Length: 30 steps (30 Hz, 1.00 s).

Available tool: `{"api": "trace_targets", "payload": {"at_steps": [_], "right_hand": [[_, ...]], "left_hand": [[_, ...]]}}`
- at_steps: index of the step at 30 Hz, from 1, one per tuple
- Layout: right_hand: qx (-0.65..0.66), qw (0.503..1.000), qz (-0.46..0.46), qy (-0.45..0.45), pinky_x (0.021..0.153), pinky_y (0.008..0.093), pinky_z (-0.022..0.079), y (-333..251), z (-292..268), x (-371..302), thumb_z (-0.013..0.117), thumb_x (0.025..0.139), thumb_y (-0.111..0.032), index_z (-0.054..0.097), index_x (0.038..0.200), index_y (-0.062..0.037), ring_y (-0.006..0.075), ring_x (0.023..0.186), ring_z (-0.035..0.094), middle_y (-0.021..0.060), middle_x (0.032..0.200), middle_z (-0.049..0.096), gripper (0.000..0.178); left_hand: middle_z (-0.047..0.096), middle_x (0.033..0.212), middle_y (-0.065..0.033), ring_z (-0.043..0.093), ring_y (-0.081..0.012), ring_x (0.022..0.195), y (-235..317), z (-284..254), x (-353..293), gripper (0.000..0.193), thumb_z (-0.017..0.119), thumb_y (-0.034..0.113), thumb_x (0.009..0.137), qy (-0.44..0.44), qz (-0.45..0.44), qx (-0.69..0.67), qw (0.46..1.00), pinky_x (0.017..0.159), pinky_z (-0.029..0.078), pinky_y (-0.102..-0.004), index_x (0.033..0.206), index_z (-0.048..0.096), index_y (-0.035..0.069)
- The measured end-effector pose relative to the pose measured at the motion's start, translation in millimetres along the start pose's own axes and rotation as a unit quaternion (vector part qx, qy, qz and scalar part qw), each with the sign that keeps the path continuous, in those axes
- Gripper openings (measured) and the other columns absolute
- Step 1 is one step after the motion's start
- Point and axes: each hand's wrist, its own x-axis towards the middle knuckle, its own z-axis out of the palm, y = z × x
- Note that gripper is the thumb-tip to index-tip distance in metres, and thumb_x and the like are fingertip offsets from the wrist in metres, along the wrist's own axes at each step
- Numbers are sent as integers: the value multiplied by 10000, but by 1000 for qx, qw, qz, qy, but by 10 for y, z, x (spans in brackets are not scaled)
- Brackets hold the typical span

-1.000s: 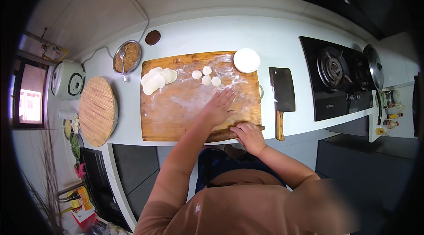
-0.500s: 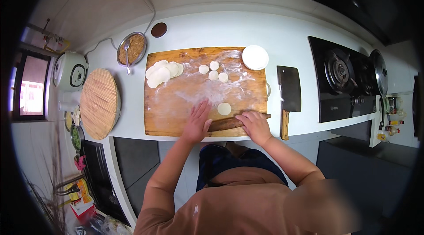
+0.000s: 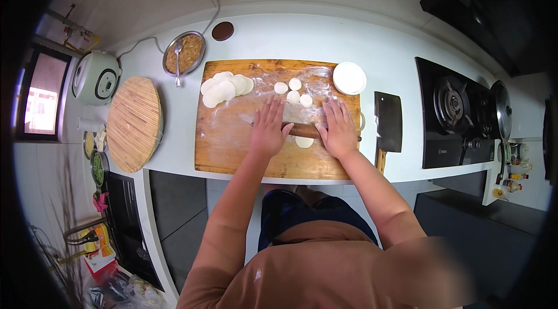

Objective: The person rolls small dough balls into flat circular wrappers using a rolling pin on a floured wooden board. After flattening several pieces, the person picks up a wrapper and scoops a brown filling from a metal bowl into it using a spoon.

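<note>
A dark wooden rolling pin (image 3: 303,130) lies across the floured cutting board (image 3: 232,152). My left hand (image 3: 269,130) rests flat on its left end, fingers stretched forward. On its right end lies my right hand (image 3: 338,130), also flat with straight fingers. Under the pin is a flattened round of dough (image 3: 304,142); its near edge shows and the rest is hidden. Beyond the hands sit several small dough pieces (image 3: 293,97). At the board's far left, rolled dough wrappers (image 3: 221,89) overlap in a pile.
A white round container (image 3: 349,78) stands at the board's far right corner. A cleaver (image 3: 388,123) lies right of the board, before the gas stove (image 3: 450,105). To the left are a round slatted lid (image 3: 135,123), a bowl of filling with a spoon (image 3: 190,59) and a rice cooker (image 3: 96,79).
Both hands and the rolling pin have moved away from the board's near edge, onto the dough round. My right fingers, earlier curled over the pin, are now straight. The view has shifted slightly.
</note>
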Motion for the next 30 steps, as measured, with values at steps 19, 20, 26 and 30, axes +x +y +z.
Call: {"api": "trace_targets", "payload": {"at_steps": [19, 20, 26, 30], "right_hand": [[46, 998, -36, -19, 1206, 478, 272, -32, -32, -268, 627, 933, -411, 368, 1523, -35, 350, 1466, 331, 148, 1571, 385, 746], [62, 997, -35, -39, 1200, 483, 281, -76, -67, -406, 648, 919, -402, 374, 1514, -21, 352, 1457, 347, 152, 1570, 389, 758], [127, 988, -82, -21, 1116, 462, 385, -164, -4, -947, 691, 869, -204, 517, 1396, -65, 332, 1256, 522, 118, 1325, 576, 573], [132, 988, -72, -20, 1011, 427, 449, -187, -56, -941, 680, 826, -94, 617, 1265, -99, 313, 1084, 571, 81, 1110, 603, 444]], "left_hand": [[408, 1563, -157, 402, -356, 1422, 27, -168, -242, 638, 598, 388, 969, -5, 47, -23, 999, 1164, 282, -564, 1494, 429, 69], [434, 1542, -155, 415, -350, 1410, 45, -217, -317, 620, 614, 365, 959, -22, 50, -26, 998, 1155, 299, -552, 1477, 452, 66], [610, 1314, -115, 533, -315, 1263, 216, -238, -189, 451, 682, 245, 893, -77, 24, -140, 987, 1058, 417, -457, 1306, 604, 82], [649, 1188, -82, 591, -306, 1119, 351, -64, 108, 297, 727, 203, 841, -101, 39, -112, 988, 968, 462, -437, 1119, 676, 111]]}}
